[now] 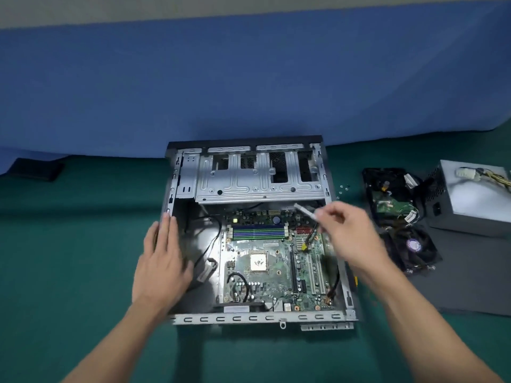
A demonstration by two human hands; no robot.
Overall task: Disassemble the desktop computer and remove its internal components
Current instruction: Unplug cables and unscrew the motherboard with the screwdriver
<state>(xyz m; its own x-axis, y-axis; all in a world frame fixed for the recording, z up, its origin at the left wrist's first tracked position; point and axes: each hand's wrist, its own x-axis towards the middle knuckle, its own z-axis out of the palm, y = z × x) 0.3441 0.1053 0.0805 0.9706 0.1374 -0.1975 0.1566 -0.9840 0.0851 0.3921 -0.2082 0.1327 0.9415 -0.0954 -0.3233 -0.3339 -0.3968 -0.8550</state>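
Motherboard [276,261] in case [249,318]; fan [414,250] perhaps right.

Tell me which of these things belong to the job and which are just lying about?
Job: computer case, motherboard, pale strip pinched by right hand, left hand on case wall, removed power supply, fan, loose screws.
Lying about: black pad at far left, blue screen behind.

I read the open grey computer case [249,318] as bare sheet metal with a dull satin finish. Its stamped silver drive cage [260,186] is a shade brighter. The green circuit board [276,272] inside looks faintly glossy. The teal table cover [69,244] and the blue backdrop [221,78] look like matt cloth. The grey power-supply box [481,205] is smooth metal. The small pale strip [304,210] pinched by the right hand [351,236] is too blurred to tell.
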